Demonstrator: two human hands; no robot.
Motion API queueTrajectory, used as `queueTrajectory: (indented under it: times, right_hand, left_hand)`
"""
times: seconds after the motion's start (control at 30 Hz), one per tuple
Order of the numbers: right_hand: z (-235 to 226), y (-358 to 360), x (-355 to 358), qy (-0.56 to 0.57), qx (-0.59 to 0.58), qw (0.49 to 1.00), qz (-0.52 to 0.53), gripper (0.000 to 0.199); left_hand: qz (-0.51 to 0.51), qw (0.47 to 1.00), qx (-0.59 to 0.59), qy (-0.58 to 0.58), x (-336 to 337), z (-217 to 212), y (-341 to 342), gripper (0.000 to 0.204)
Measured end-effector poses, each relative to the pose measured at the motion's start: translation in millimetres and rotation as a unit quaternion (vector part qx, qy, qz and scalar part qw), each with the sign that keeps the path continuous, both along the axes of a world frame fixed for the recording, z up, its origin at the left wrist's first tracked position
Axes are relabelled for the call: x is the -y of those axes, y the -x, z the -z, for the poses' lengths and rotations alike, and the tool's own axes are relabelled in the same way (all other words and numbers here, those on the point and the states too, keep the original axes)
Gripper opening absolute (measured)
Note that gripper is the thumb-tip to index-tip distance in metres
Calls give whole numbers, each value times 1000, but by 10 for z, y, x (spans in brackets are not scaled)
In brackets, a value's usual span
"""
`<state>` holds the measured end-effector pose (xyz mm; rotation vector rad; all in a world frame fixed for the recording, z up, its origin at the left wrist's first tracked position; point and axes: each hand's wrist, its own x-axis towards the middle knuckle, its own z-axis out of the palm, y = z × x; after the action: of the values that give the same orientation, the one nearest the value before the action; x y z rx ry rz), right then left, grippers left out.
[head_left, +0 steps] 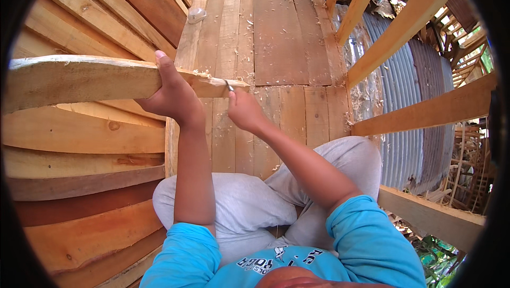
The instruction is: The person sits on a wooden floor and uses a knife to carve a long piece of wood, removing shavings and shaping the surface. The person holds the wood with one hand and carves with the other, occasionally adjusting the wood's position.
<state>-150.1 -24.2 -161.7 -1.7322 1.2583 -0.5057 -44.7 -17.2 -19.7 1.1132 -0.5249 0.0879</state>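
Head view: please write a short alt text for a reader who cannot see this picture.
A seated person's left hand grips a long wooden plank, while the right hand holds a small metal tool against its tapered end. Wood shavings lie on the plank floor ahead.

The scene is viewed from a single head-worn fisheye camera, aimed steeply down and close over the plank floor (276, 28), edges bent toward the rim.

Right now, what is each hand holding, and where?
Left hand grips the wooden plank near its tapered end. Right hand holds a small metal blade by its lower part, hidden in the fist.
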Motion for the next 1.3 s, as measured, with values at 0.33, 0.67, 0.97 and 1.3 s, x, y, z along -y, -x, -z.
queueTrajectory:
  times: [0.33, 0.67, 0.97, 1.3]
  right_hand:
    - [-271, -88, -47, 13, 48, 998, -34, 40]
    - [-462, -160, -162, 39, 66, 996, -46, 38]
    - [-228, -60, 59, -26, 8, 999, -29, 40]
    - [16, -58, 66, -47, -12, 999, -4, 45]
  left_hand:
    - [51, 998, -25, 10, -82, 61, -184, 56]
    - [37, 999, 3, 21, -76, 44, -160, 54]
    - [40, 999, 10, 25, -46, 35, -136, 55]
    - [45, 998, -6, 36, -47, 7, -127, 56]
